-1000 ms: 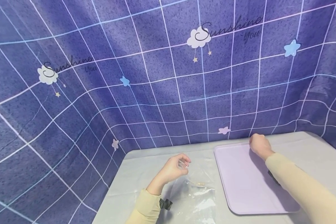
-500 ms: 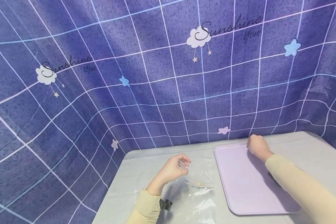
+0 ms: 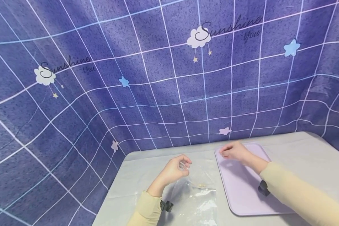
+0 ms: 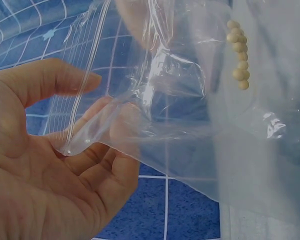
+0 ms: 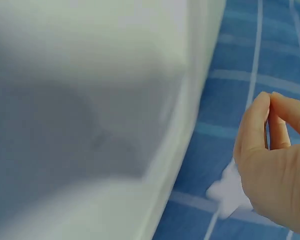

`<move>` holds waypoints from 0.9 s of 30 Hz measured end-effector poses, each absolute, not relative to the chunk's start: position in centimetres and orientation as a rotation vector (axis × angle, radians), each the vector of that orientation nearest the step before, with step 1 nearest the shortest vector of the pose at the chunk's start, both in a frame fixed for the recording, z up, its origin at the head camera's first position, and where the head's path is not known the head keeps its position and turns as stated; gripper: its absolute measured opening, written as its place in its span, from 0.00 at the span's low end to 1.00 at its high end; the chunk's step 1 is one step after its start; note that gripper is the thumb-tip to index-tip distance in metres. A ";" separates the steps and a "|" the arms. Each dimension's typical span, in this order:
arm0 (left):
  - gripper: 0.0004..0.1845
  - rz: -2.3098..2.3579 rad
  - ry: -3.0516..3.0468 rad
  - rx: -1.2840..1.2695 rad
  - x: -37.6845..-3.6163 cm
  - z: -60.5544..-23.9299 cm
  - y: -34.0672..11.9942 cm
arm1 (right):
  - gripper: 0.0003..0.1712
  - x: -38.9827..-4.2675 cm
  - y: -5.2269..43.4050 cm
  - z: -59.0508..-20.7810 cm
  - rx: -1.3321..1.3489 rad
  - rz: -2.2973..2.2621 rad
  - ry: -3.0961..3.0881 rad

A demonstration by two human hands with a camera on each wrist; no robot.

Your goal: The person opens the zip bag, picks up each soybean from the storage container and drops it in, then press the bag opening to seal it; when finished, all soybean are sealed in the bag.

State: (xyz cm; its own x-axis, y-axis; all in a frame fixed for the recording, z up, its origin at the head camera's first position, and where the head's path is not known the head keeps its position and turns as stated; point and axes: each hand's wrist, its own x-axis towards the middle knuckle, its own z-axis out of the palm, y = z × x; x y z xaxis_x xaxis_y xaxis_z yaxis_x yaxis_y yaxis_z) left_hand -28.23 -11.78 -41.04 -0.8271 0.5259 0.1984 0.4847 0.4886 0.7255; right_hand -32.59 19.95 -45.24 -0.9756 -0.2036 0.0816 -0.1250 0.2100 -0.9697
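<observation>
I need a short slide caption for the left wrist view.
Left hand holds open a clear plastic bag containing small beige beads.

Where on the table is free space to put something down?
Free: the grey table right of the lilac tray, and the near half of the tray. Crowded: the plastic bag held by the left hand; the right hand over the tray's far end.

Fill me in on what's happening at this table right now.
A person sits at a grey table. Their left hand pinches the open edge of a clear plastic bag, which holds a few small beige beads. Their right hand hovers over the far end of a lilac tray, fingers pinched together; whether they hold anything is unclear.
</observation>
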 end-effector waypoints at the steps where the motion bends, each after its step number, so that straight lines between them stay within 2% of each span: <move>1: 0.19 1.272 2.669 0.904 -28.2 -41.0 -11.8 | 0.13 -32.2 19.1 -44.8 -0.353 -1.919 2.356; 8: 0.19 1.245 2.695 0.922 -28.2 -41.1 -11.9 | 0.12 -29.0 14.4 -42.7 -0.644 -1.863 2.253; 14: 0.18 1.259 2.681 0.929 -28.2 -41.3 -12.1 | 0.04 -26.5 11.7 -41.5 -0.998 -1.599 2.490; 21: 0.18 1.273 2.673 0.936 -28.1 -41.3 -12.0 | 0.13 -25.3 10.2 -41.6 -1.426 -1.223 2.824; 24: 0.18 1.272 2.673 0.949 -28.1 -41.1 -11.9 | 0.13 -25.0 10.4 -41.5 -1.480 -1.160 2.855; 27: 0.19 1.276 2.674 0.960 -28.0 -40.9 -11.9 | 0.11 -25.0 11.2 -41.4 -1.413 -1.184 2.850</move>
